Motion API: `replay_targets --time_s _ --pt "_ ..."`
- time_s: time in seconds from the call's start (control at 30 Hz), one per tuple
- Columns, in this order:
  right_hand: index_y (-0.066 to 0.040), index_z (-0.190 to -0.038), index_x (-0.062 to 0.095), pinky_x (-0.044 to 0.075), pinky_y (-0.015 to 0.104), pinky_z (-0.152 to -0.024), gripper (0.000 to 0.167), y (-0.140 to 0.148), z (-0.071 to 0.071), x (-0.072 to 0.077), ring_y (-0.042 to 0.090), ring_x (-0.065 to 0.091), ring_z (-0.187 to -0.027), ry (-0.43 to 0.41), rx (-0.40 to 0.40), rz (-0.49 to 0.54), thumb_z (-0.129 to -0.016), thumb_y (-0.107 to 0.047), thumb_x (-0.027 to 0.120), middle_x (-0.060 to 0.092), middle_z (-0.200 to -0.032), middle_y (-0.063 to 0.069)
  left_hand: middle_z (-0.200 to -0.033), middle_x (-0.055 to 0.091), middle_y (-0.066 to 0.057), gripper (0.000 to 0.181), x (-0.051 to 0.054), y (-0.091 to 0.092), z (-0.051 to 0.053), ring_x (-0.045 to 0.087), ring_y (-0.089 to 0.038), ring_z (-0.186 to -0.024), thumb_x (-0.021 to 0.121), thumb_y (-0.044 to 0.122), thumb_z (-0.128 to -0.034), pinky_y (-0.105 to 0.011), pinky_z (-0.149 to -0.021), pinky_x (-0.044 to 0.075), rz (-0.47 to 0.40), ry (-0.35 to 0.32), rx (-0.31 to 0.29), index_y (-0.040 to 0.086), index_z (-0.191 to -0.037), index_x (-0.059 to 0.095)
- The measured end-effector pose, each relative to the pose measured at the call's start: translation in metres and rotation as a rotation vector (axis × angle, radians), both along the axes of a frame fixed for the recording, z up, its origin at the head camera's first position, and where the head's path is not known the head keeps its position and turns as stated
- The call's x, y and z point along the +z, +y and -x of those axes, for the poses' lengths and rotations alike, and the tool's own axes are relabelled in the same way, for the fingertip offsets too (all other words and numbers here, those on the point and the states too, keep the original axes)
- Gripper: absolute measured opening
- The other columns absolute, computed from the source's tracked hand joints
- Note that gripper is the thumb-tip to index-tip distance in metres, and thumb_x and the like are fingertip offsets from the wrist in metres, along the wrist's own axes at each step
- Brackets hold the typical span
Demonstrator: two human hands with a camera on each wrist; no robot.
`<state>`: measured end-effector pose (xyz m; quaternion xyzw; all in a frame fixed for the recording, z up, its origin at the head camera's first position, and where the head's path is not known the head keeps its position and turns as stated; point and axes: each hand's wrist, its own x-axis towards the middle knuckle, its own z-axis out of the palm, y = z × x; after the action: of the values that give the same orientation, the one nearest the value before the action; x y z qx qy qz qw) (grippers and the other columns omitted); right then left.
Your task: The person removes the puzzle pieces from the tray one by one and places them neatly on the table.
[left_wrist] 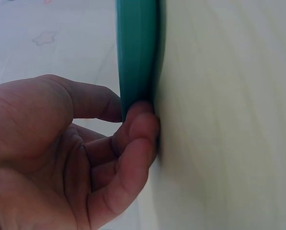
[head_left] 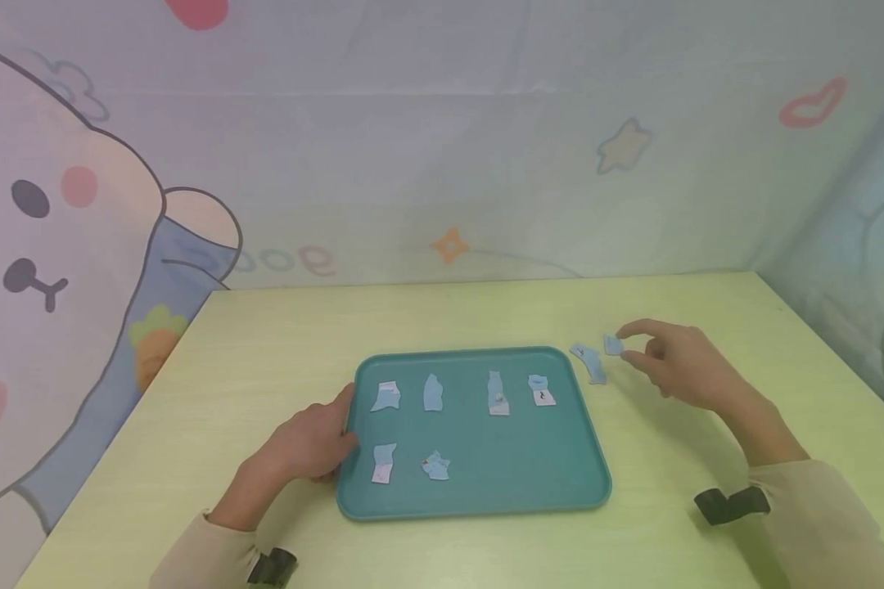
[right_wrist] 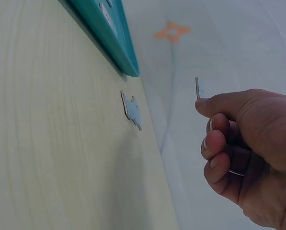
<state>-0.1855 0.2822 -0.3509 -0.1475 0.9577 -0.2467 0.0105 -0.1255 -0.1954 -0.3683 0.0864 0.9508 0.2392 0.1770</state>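
Note:
My left hand (head_left: 311,440) grips the left rim of the teal tray (head_left: 486,507); in the left wrist view, the thumb and curled fingers of that hand (left_wrist: 71,148) hold the tray's edge (left_wrist: 137,52). Off the tray's right side, my right hand (head_left: 681,364) pinches a small pale blue piece (head_left: 613,344) between thumb and forefinger. The right wrist view shows this piece (right_wrist: 197,88) edge-on, raised above the table, in the right hand (right_wrist: 253,143). Another light blue piece (head_left: 591,364) lies on the table beside the tray's upper right corner, also visible from the right wrist (right_wrist: 131,110).
Several irregular blue and white pieces lie spread on the tray, among them one at upper left (head_left: 387,397), one at upper right (head_left: 541,390) and one at lower middle (head_left: 436,465). A patterned cloth (head_left: 412,147) hangs behind the pale yellow table (head_left: 295,327).

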Motion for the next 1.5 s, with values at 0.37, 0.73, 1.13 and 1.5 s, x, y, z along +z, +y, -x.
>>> replay_targets --time_s 0.37,0.73,1.13,1.5 --pt "-0.004 -0.14 0.059 0.04 0.03 -0.053 0.037 0.007 0.004 -0.002 0.015 0.049 -0.054 -0.004 -0.006 -0.009 -0.105 -0.016 0.064 0.05 -0.062 -0.002 -0.056 0.053 -0.003 0.076 0.0 -0.001 0.0 0.05 -0.015 -0.046 0.05 0.007 -0.0994 -0.029 -0.05 0.039 0.001 0.006 0.001 -0.011 -0.164 0.015" --pt "-0.005 -0.136 0.062 0.038 0.031 -0.056 0.034 0.016 0.009 -0.007 0.014 0.042 -0.06 0.052 0.002 -0.052 -0.103 -0.014 0.065 0.053 -0.068 -0.001 -0.057 0.052 -0.003 0.076 -0.001 -0.002 0.0 0.049 -0.014 -0.046 0.05 0.007 -0.0988 -0.028 -0.049 0.038 0.007 0.01 0.002 -0.011 -0.164 0.015" --pt "-0.003 -0.134 0.063 0.036 0.03 -0.054 0.033 0.024 0.014 -0.019 0.015 0.041 -0.06 0.015 -0.012 -0.091 -0.103 -0.015 0.064 0.049 -0.067 -0.001 -0.058 0.055 -0.004 0.075 0.0 0.0 0.0 0.051 -0.014 -0.047 0.05 0.007 -0.0992 -0.028 -0.05 0.039 0.022 0.015 0.004 -0.012 -0.164 0.016" --pt "-0.004 -0.134 0.062 0.036 0.033 -0.053 0.033 0.028 0.018 -0.027 0.017 0.043 -0.06 -0.026 -0.029 -0.151 -0.104 -0.016 0.061 0.053 -0.071 0.002 -0.056 0.054 -0.003 0.074 0.0 0.001 -0.001 0.05 -0.013 -0.047 0.05 0.006 -0.099 -0.027 -0.049 0.038 0.028 0.016 0.001 -0.012 -0.163 0.017"
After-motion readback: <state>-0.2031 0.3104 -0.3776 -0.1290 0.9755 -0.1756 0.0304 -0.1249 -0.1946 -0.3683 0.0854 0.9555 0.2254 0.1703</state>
